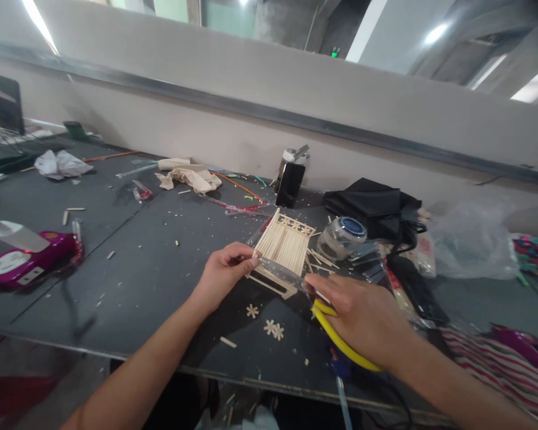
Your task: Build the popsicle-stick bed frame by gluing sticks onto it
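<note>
A small model made of thin wooden sticks (283, 243), with a star-patterned strip along its far end, lies tilted on the dark table in front of me. My left hand (226, 272) pinches its near left corner between thumb and fingers. Closed around a yellow-handled tool (336, 337), my right hand (363, 313) is at the model's near right side. A greyish, shiny flat strip (282, 273) crosses the model between both hands; whether it belongs to the tool, I cannot tell. Several wooden star pieces (252, 311) lie just below the model.
Behind the model stands a phone (290, 184) on a holder. A clear jar with a blue lid (342, 237), a black bag (372, 206) and loose sticks are at the right. A purple glue gun (31, 263) rests at the left, and crumpled cloth (190, 176) lies at the back.
</note>
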Demonstrator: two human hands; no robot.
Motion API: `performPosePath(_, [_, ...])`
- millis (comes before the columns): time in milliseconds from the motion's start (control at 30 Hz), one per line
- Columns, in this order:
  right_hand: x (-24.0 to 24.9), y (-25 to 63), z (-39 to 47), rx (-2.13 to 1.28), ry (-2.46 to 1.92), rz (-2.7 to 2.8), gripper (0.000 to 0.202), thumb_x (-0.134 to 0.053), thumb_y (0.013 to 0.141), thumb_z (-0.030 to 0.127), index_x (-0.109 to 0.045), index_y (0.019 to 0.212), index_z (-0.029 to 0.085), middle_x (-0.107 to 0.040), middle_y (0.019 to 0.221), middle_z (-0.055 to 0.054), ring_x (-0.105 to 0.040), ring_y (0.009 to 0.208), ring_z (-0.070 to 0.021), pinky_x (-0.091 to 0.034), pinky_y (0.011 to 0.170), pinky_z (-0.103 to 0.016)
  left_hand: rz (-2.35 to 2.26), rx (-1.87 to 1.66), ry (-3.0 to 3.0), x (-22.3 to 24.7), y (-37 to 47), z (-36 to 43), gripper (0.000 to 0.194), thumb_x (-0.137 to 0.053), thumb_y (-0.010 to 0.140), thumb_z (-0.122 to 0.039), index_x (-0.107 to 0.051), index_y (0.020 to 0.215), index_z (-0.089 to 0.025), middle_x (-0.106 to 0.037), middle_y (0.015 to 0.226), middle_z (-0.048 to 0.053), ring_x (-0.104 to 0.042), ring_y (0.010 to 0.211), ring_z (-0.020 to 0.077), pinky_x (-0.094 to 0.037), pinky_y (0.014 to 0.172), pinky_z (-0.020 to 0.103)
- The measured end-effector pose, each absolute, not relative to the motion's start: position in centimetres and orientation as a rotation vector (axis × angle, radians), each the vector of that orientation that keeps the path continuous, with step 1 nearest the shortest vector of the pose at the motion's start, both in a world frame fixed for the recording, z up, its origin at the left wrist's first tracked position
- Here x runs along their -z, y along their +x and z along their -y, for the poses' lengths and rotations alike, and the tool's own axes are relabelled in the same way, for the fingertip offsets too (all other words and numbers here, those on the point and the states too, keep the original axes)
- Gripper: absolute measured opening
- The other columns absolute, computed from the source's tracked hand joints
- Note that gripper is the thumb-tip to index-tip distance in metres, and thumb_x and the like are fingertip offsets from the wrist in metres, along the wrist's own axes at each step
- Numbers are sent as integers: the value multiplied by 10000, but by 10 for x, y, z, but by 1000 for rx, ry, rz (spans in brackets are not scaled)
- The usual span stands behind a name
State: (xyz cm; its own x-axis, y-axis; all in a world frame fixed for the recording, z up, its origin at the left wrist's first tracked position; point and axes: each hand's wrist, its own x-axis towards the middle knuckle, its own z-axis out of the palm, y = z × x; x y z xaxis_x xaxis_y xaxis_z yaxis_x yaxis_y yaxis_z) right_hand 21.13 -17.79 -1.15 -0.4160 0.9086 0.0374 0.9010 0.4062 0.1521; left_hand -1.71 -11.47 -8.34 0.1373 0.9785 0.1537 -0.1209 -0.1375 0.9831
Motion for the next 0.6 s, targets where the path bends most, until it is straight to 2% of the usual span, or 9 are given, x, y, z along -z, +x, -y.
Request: performPosePath(600, [9,204,179,-371,1630,-2526,324,-540,784,180,-610,1085,277,-680,780,-12,-642,677,-180,-348,551,-259,-945,-1222,1346,81,-18,115,97,-693,724,-267,-714,756,-179,-616,814,22,-551,751,123,-441,697,240])
